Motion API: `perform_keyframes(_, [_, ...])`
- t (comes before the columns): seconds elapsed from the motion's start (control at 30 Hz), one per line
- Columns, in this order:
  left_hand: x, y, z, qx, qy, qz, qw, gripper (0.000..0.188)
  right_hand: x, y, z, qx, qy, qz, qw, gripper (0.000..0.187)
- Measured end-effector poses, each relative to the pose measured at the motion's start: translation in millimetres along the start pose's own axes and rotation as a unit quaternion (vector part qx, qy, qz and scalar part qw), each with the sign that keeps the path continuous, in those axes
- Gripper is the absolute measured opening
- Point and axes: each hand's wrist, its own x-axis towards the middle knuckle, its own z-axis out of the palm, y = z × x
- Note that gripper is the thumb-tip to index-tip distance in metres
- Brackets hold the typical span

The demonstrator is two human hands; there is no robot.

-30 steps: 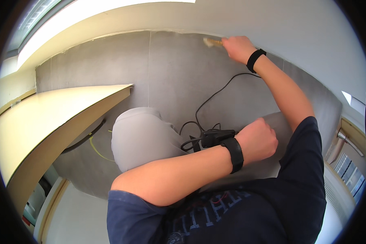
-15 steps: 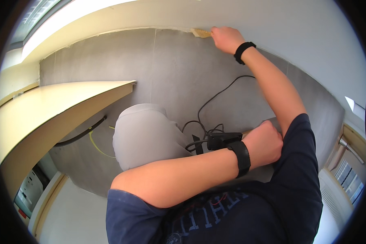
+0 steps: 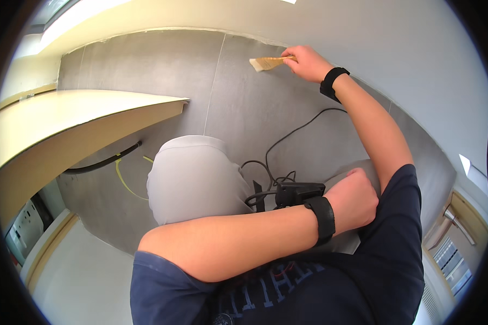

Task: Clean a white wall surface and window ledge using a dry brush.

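We see the fingers of the right hand [image 3: 309,63] clamped together on the handle end of one flat paintbrush [image 3: 270,63]. The brush points from the fingertips toward nine o'clock, its wooden handle in the grip and its pale bristles at the far end, over the grey floor [image 3: 162,59] near the white wall [image 3: 396,49]; we cannot tell whether the bristles touch. The left hand [image 3: 355,200] is curled into a fist across the body, well apart from the brush, at about five o'clock from it; we cannot tell whether its fingers enclose anything.

We count two black wristbands, one on the right wrist [image 3: 334,84] and one on the left [image 3: 323,219]. At nine o'clock from the fist, near it, we find one boxy black device [image 3: 301,191]. One black cable [image 3: 287,135] loops beside it and runs up toward one o'clock, until the right forearm hides it.

Further out, at nine o'clock from the device, one bent knee in light grey trousers [image 3: 192,173] stands out. Toward ten o'clock from the knee we see one pale yellow tabletop [image 3: 76,114]. Below its edge lie one black hose [image 3: 106,163] and a thin yellow-green strip [image 3: 124,184]. At six o'clock we see one dark blue T-shirt [image 3: 331,281].
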Motion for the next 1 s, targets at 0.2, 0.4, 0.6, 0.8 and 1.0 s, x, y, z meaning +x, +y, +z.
perform_keyframes(0.2, [6.0,-1.7,0.1,-0.026,-0.014,0.004,1.000,0.009,13.0,-8.8,7.0,-0.100,0.043,0.053,0.993,0.032])
perform_keyframes(0.4, [9.2,-1.1,4.0,-0.042,-0.061,0.004,0.997,0.012,14.7,-11.6,19.5,0.046,0.041,-0.017,0.998,0.031])
perform_keyframes(0.6, [10.0,-4.8,-4.1,-0.055,-0.078,0.011,0.995,0.012,6.5,-45.5,19.6,0.173,-0.119,0.066,0.975,0.032])
perform_keyframes(0.8, [10.3,-8.9,-6.0,-0.048,-0.101,0.013,0.994,0.012,3.1,-50.3,43.1,0.199,-0.152,0.015,0.968,0.028])
perform_keyframes(1.0, [12.7,-14.7,6.4,-0.070,-0.081,0.006,0.994,0.011,-9.9,-17.2,37.6,0.092,-0.037,0.009,0.995,0.030])
